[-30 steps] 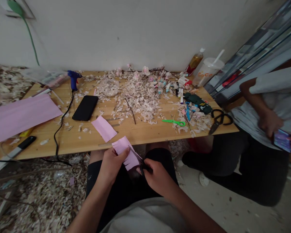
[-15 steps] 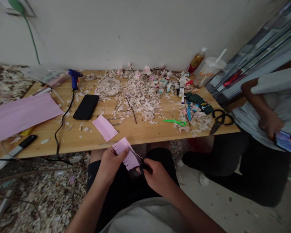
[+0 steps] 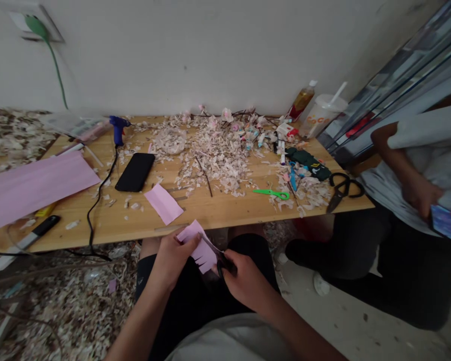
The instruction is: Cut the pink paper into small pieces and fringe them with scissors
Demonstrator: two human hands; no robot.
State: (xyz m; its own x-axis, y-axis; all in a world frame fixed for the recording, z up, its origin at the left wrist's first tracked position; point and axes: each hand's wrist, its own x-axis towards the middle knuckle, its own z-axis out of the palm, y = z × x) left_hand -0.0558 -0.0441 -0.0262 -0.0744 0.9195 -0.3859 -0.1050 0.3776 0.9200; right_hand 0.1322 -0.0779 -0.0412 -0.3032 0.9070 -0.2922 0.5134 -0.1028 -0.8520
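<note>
A small piece of pink paper (image 3: 202,254) with several slits along its lower edge is pinched in my left hand (image 3: 175,254), over my lap at the table's front edge. My right hand (image 3: 240,273) is closed round the handles of dark scissors (image 3: 221,258). Their blades lie along the paper's right side, pointing up and left towards my left thumb. Just beyond, a second pink paper piece (image 3: 163,203) lies flat on the table.
The wooden table (image 3: 229,211) bears a black phone (image 3: 135,172), a blue glue gun (image 3: 118,130), a large pink sheet (image 3: 33,185), green scissors (image 3: 271,193), black scissors (image 3: 344,190) and heaped scraps (image 3: 225,160). At the right sits a person (image 3: 417,185) holding a phone.
The view has tilted up slightly, so everything sits a little lower. The scissor blades have shifted on the paper; both hands keep their hold.
</note>
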